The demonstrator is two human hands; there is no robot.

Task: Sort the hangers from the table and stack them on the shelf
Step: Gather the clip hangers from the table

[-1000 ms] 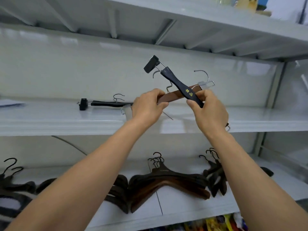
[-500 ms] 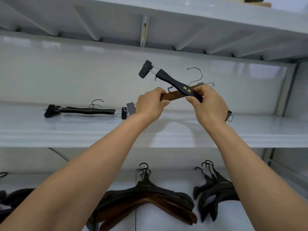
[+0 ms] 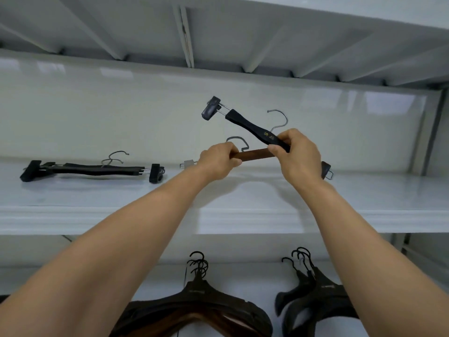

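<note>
Over the white middle shelf [image 3: 73, 215], my left hand [image 3: 218, 161] grips the left part of a brown clip hanger [image 3: 255, 154], which lies almost level. My right hand [image 3: 298, 154] holds a black clip hanger [image 3: 245, 125] tilted up to the left, its clip [image 3: 211, 108] high in the air. That hand also touches the brown bar's right end. The two hangers cross at my right hand. Both metal hooks stick up behind them. A small stack of black clip hangers [image 3: 92, 169] lies on the shelf to the left.
On the lower shelf lie a pile of dark and brown coat hangers [image 3: 194, 310] and a second dark pile [image 3: 313, 295] at the right. Another shelf's underside [image 3: 184, 32] hangs close above. An upright post [image 3: 435, 132] closes the right end.
The brown hanger has dropped toward the shelf and levelled out. The black hanger stays tilted in my right hand. The view has shifted so the stack on the left shows more fully.
</note>
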